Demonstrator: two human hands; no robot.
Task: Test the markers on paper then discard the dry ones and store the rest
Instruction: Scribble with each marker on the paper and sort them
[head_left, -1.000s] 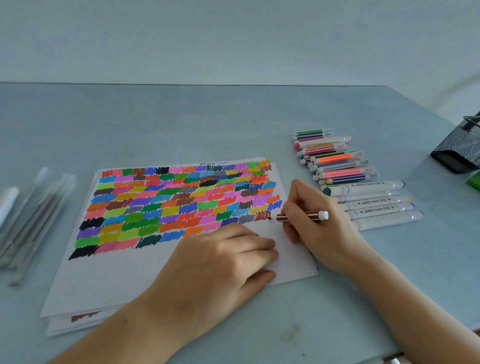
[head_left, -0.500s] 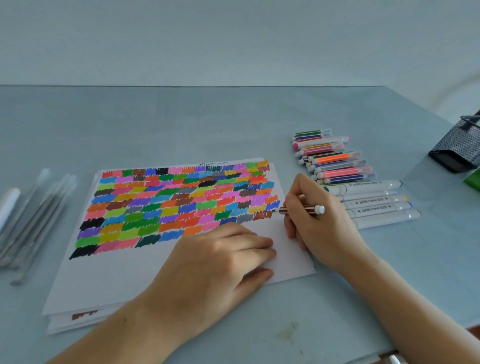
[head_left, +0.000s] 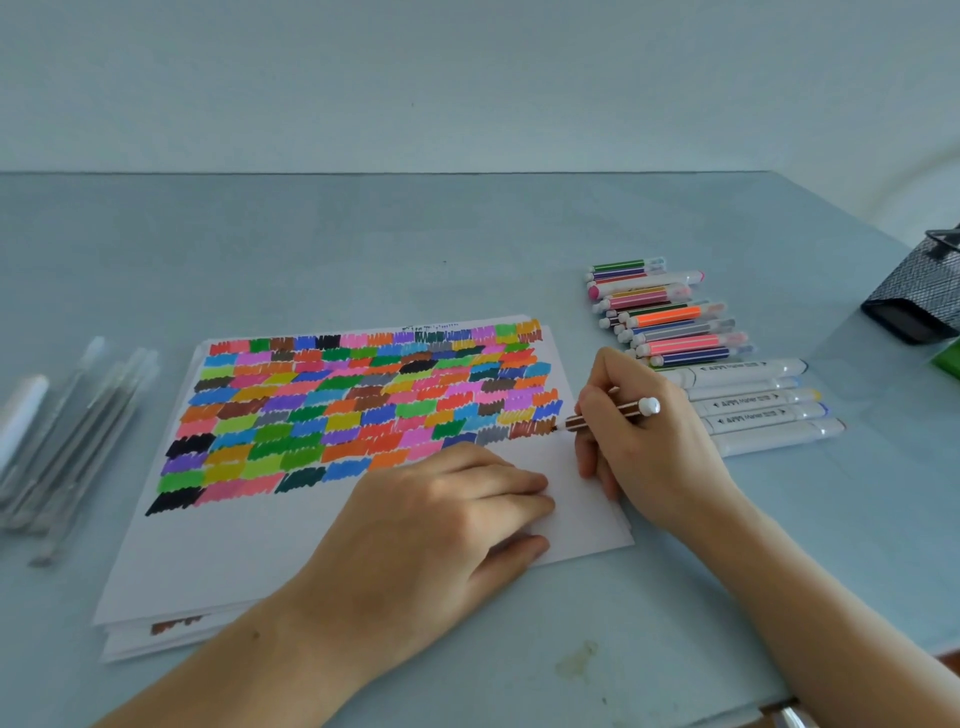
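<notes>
Right-hand grip pinched round slim striped brown marker, left hand flat on scribble-filled white paper.

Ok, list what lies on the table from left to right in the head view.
Clear pens → paper with its colour swatches → left hand pressing the paper → right hand holding the brown marker → row of markers → black mesh holder.

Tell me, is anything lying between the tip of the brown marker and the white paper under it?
Nothing visible does. The right hand holds the brown marker with its tip at the brown patch on the paper; the left hand rests nearer, clear of the tip.
</notes>
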